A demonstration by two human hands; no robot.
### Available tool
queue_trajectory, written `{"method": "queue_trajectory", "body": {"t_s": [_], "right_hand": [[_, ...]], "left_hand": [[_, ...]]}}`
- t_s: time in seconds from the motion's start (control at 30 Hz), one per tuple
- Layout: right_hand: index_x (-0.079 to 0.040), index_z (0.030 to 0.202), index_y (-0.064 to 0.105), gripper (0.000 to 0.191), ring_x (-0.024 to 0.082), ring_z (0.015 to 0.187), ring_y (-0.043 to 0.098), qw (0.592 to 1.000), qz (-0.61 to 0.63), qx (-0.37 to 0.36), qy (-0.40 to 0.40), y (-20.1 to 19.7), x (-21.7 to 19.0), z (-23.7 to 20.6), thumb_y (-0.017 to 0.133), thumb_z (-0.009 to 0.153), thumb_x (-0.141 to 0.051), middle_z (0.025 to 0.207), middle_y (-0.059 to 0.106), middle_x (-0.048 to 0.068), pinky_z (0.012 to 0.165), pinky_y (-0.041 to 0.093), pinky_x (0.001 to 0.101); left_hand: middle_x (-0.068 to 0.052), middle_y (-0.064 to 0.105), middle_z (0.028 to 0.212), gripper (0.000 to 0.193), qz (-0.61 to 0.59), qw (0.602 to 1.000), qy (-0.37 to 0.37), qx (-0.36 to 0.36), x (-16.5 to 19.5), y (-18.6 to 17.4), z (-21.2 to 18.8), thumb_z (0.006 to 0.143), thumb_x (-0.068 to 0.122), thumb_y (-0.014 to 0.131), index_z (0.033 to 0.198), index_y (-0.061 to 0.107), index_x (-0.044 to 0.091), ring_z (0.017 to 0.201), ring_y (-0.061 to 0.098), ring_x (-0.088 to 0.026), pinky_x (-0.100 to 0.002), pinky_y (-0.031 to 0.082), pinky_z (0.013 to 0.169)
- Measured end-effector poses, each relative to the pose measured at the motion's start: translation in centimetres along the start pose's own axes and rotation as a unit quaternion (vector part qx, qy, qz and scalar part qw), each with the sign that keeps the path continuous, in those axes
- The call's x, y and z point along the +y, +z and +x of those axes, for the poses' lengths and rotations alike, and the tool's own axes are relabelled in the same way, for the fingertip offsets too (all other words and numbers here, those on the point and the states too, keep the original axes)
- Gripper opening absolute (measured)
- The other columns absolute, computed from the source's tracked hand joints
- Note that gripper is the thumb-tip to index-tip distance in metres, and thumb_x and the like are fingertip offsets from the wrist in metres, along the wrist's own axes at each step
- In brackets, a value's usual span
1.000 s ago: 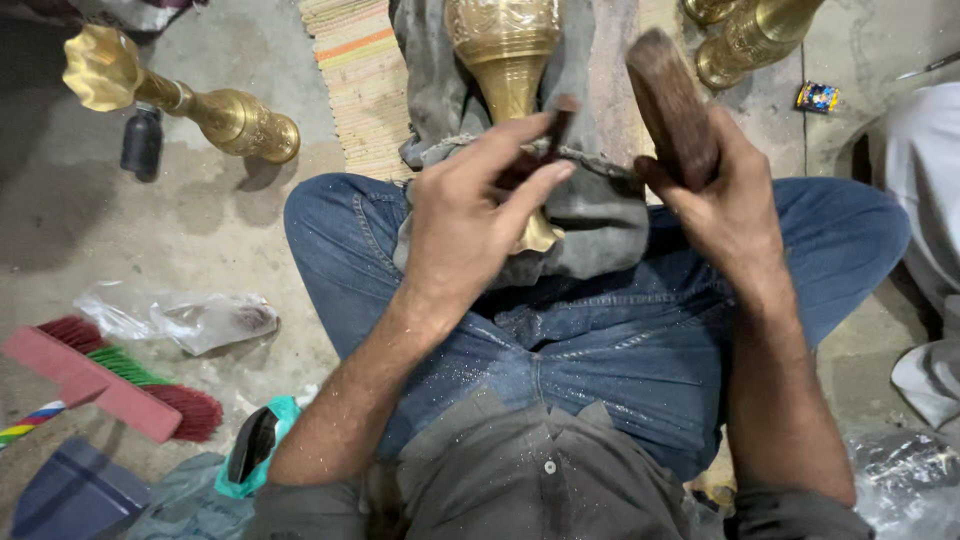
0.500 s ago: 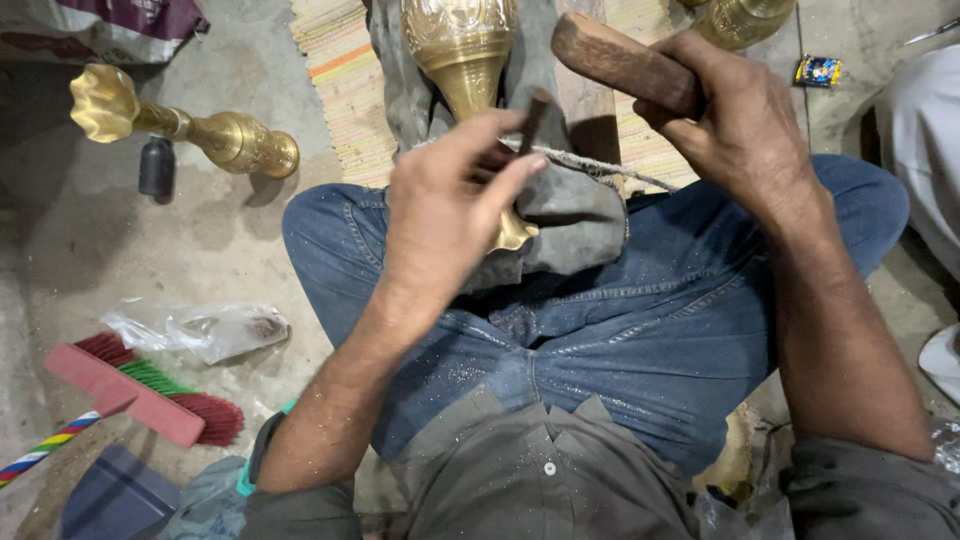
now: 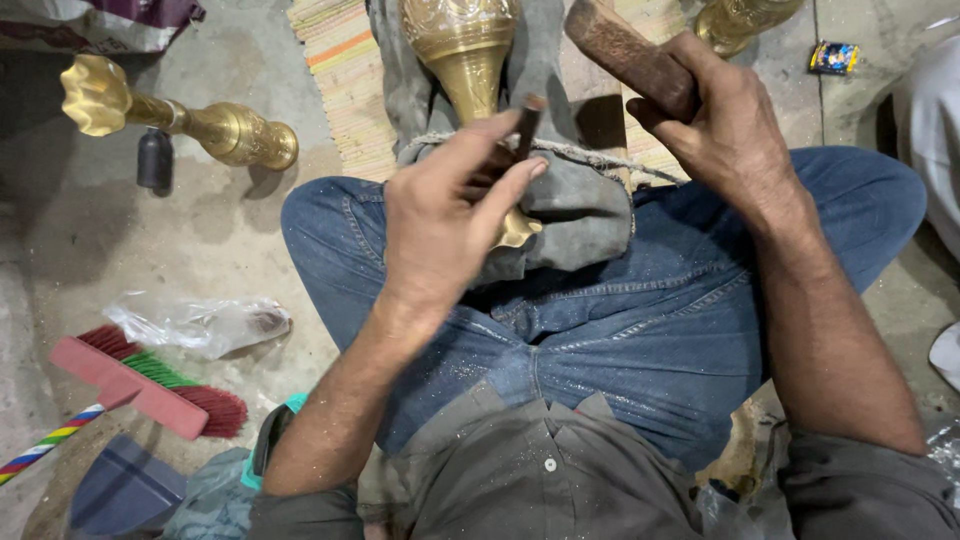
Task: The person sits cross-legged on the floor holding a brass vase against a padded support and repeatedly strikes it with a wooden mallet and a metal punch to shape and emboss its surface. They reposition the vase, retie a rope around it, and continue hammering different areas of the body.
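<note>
**Chisel set on the brass vase, mallet raised at the right**

Nearest, the person sits cross-legged in blue jeans (image 3: pixel 640 330), flecked with pale dust. The left hand (image 3: pixel 445 215) is pressed together, thumb and fingers pinching a thin dark chisel (image 3: pixel 527 125) whose tip meets the narrow neck of the brass vase (image 3: pixel 470 55). The vase lies lengthwise over the lap on a grey cloth (image 3: pixel 575 205), a cord (image 3: pixel 590 155) running across the cloth. The right hand (image 3: pixel 735 120) is wrapped tight around a rusty brown mallet (image 3: pixel 625 50), held above and right of the vase. Half a second ago the mallet lay nearly level; now its head points up and left, closer to the chisel, and the left hand has barely shifted.

On the near left floor lie a pink-backed brush with red and green bristles (image 3: pixel 150 385) and a crumpled clear plastic bag (image 3: pixel 200 322). Farther left rests a second brass vase (image 3: pixel 180 120) on its side, a striped woven mat (image 3: pixel 340 70) beyond the knees.
</note>
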State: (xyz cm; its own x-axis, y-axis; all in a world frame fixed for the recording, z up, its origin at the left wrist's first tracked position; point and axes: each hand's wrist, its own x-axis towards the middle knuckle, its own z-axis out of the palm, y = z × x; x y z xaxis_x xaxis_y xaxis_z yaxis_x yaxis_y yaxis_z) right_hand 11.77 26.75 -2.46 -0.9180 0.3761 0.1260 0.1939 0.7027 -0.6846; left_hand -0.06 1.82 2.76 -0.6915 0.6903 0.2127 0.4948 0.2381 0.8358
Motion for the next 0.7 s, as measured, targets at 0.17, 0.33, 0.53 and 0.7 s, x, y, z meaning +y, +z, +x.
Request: {"method": "queue_trajectory", "body": {"t_s": [0.17, 0.33, 0.53, 0.7], "right_hand": [[-0.003, 0.120, 0.064, 0.027, 0.030, 0.091, 0.073, 0.999, 0.019, -0.010, -0.043, -0.5, -0.5, 0.2, 0.080, 0.102, -0.015, 0.100, 0.072, 0.017, 0.079, 0.054, 0.0409], [-0.002, 0.127, 0.067, 0.033, 0.035, 0.090, 0.072, 0.996, -0.044, -0.004, -0.080, -1.5, -1.3, 0.5, 0.081, 0.100, -0.015, 0.100, 0.072, 0.019, 0.076, 0.054, 0.0451], [0.001, 0.120, 0.070, 0.033, 0.037, 0.088, 0.072, 0.974, -0.159, 0.037, -0.156, -2.5, -1.4, 1.4, 0.085, 0.096, -0.015, 0.099, 0.072, 0.021, 0.074, 0.057, 0.0465], [0.003, 0.109, 0.070, 0.026, 0.031, 0.076, 0.071, 0.971, -0.194, 0.037, -0.135, -2.9, -0.8, 1.9, 0.086, 0.096, -0.013, 0.087, 0.070, 0.017, 0.064, 0.056, 0.0414]], "left_hand": [[-0.013, 0.076, 0.105, 0.033, 0.128, 0.989, 0.072, -0.003, 1.0, 0.0, 0.2, 0.100, 0.018, 0.081, 0.128, 0.066, 0.005, 0.087, 0.077, -0.026, -0.037, 0.059, 0.074], [-0.011, 0.076, 0.104, 0.032, 0.103, 0.993, 0.052, 0.008, 1.6, 0.1, 0.6, 0.100, 0.017, 0.079, 0.126, 0.064, 0.007, 0.085, 0.078, -0.021, -0.035, 0.060, 0.073], [-0.009, 0.076, 0.096, 0.031, 0.137, 0.990, 0.033, 0.003, 1.8, 0.3, 0.6, 0.098, 0.019, 0.079, 0.123, 0.066, 0.006, 0.080, 0.078, -0.022, -0.036, 0.059, 0.070], [-0.011, 0.075, 0.102, 0.030, 0.159, 0.986, 0.055, 0.007, 2.0, 0.5, 0.3, 0.101, 0.017, 0.077, 0.125, 0.064, 0.005, 0.085, 0.077, -0.024, -0.038, 0.060, 0.073]]}}
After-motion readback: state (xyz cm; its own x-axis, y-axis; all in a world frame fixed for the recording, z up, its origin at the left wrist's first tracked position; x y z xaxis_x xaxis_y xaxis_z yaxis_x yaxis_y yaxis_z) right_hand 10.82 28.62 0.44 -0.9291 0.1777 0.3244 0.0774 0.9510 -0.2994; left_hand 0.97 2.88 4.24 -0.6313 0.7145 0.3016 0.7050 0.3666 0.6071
